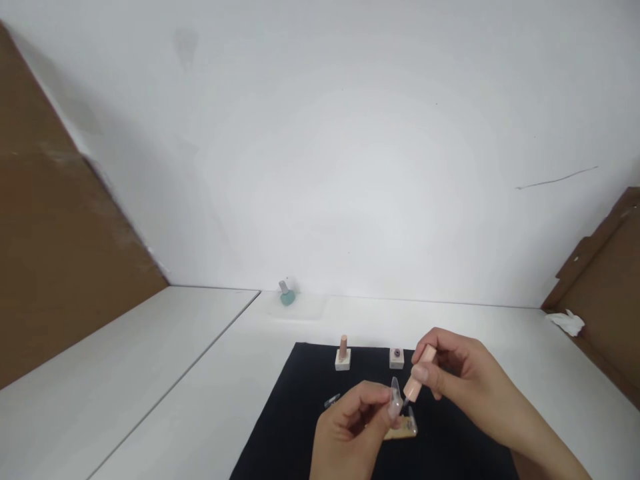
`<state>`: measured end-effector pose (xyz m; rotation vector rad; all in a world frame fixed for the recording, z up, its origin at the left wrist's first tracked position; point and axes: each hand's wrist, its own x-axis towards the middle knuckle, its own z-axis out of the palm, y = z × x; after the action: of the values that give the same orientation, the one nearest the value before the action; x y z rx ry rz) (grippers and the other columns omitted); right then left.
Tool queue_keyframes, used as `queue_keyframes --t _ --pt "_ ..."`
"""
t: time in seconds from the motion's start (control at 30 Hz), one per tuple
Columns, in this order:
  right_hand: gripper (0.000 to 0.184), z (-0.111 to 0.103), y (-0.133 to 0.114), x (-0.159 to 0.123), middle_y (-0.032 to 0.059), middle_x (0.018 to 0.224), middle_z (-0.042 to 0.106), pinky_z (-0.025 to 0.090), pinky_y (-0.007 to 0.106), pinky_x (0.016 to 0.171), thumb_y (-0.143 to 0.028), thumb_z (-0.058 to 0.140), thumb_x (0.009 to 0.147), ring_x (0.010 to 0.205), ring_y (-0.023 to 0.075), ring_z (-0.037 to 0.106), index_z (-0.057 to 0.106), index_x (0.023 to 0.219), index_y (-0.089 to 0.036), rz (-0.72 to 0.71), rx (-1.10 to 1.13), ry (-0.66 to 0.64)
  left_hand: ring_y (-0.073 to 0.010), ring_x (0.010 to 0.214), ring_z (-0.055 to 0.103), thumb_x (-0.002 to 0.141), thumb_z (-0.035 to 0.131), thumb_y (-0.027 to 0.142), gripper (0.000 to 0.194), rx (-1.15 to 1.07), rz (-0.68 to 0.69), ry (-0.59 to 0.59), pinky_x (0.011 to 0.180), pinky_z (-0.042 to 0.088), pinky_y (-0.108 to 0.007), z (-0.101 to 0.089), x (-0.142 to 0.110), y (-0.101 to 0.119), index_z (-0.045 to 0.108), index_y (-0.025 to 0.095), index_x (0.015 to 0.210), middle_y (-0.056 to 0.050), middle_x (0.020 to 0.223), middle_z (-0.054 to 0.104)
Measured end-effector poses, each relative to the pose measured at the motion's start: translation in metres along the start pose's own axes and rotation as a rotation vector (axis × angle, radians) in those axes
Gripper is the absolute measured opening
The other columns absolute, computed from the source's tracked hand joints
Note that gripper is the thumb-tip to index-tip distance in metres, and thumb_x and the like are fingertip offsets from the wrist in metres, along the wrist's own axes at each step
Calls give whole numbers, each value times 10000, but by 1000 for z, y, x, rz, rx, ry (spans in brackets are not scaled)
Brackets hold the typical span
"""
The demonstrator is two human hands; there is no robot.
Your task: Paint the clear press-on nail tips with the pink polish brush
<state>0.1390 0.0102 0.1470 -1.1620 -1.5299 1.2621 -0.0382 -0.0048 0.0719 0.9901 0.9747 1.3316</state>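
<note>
My left hand (353,427) pinches a clear false nail (395,387) between thumb and fingers, its pointed end up. Closed round a peach nail polish cap (421,375) is my right hand (457,377), with the brush (406,402) pointing down close to the false nail; whether its tip touches is hard to tell. Behind my hands stands an uncapped polish bottle (397,359) with a dark opening. Partly hidden below my left hand lies a yellowish piece (403,428) with clear bits on it.
A capped polish bottle (343,355) stands on the black cloth (285,407). Near it lies a small clear and dark piece (332,400). Farther back, a teal polish bottle (287,296) leans beside a clear sheet. Crumpled white tissue (567,323) lies by the brown right panel.
</note>
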Motion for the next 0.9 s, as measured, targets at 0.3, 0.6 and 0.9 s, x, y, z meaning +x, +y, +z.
queue_keyframes --t 0.3,0.6,0.9 --pt "366 1 3 5 10 730 744 460 233 603 -553 733 896 629 128 534 629 815 -212 -18 -52 99 -150 609 703 675 933 306 183 -91 -31 -47 616 610 -209 5 -4 4 787 198 647 12 652 741" --pt "315 -2 -5 -3 3 710 758 426 236 590 -497 691 942 638 135 545 612 806 -223 -18 -88 100 -151 638 704 697 921 296 151 -34 27 -50 624 607 -197 2 -3 -4 800 208 676 11 686 746" --pt "306 3 -4 -2 -4 744 759 438 269 656 -473 681 930 697 158 591 618 750 -234 -49 -226 287 -142 666 726 819 762 105 159 215 367 -127 625 561 -169 -4 -3 -10 797 242 747 19 760 788"
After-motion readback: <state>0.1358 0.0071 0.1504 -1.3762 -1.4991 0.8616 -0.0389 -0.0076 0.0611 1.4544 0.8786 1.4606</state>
